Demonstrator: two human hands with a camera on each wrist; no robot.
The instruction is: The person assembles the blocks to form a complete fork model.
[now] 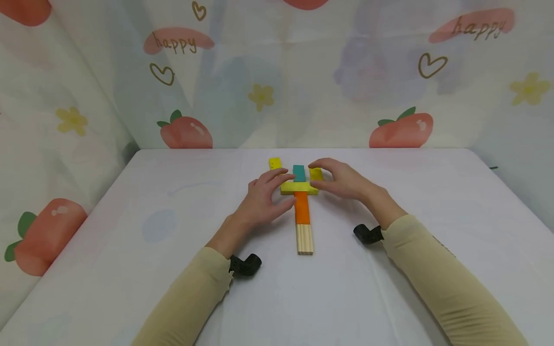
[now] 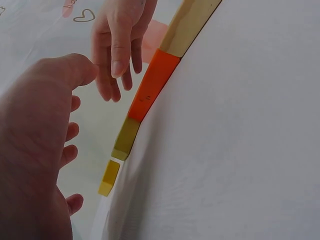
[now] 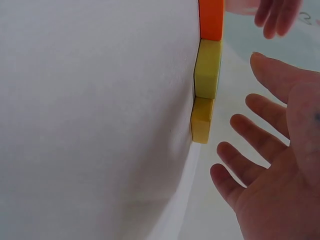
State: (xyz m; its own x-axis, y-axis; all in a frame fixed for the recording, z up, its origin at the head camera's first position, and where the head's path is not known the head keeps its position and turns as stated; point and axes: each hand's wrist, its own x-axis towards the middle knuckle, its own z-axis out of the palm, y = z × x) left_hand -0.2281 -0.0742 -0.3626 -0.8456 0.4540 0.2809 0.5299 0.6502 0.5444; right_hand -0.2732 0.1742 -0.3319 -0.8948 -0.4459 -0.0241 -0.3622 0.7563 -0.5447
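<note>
Several blocks form a line down the middle of the table in the head view: a ridged plain wood block (image 1: pixel 305 239) nearest, then an orange block (image 1: pixel 302 208), a yellow-green block (image 1: pixel 298 188) lying crosswise, and a teal block (image 1: pixel 299 173). One yellow block (image 1: pixel 274 163) lies at the far left, another yellow block (image 1: pixel 316 174) at the right. My left hand (image 1: pixel 261 199) hovers left of the crosswise block, fingers loosely bent and holding nothing. My right hand (image 1: pixel 342 179) is beside the right yellow block; in the right wrist view its fingers (image 3: pixel 260 137) are spread, apart from the blocks.
A white cloth covers the table (image 1: pixel 130 288), whose far edge runs just behind the blocks. Behind it hangs a patterned curtain (image 1: pixel 303 72). A black device (image 1: pixel 245 265) sits at the left wrist and another black device (image 1: pixel 368 234) at the right wrist.
</note>
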